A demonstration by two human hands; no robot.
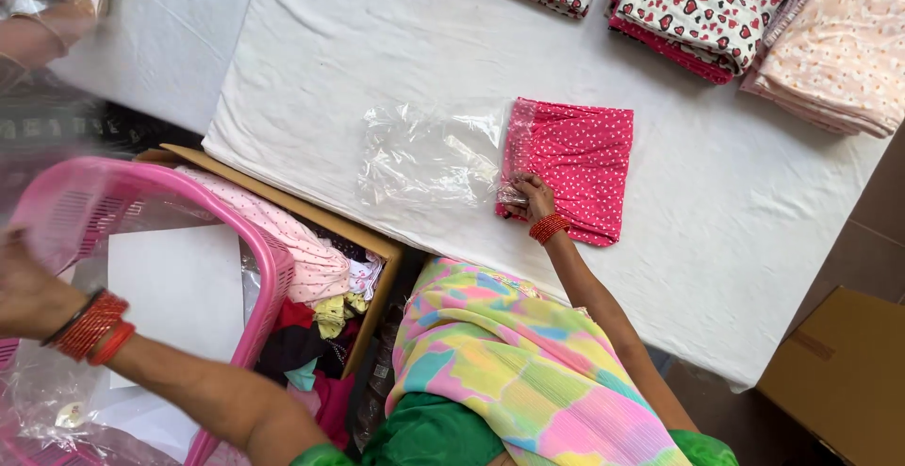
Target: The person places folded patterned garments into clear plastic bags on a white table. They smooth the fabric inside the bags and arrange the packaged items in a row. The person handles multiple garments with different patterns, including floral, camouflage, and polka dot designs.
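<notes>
Head cam: right hand (530,193) is pinching the mouth of a clear plastic bag (429,153) against a folded pink dotted garment (575,166) on the white table (311,51). Left hand (24,287) is over by the pink basket (151,204), blurry, can't tell its grip.

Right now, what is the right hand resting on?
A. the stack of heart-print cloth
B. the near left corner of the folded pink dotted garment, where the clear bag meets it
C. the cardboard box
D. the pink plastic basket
B: the right hand lies on the near left corner of the folded pink dotted garment, beside the clear plastic bag; the left hand is over by the pink basket.
</notes>
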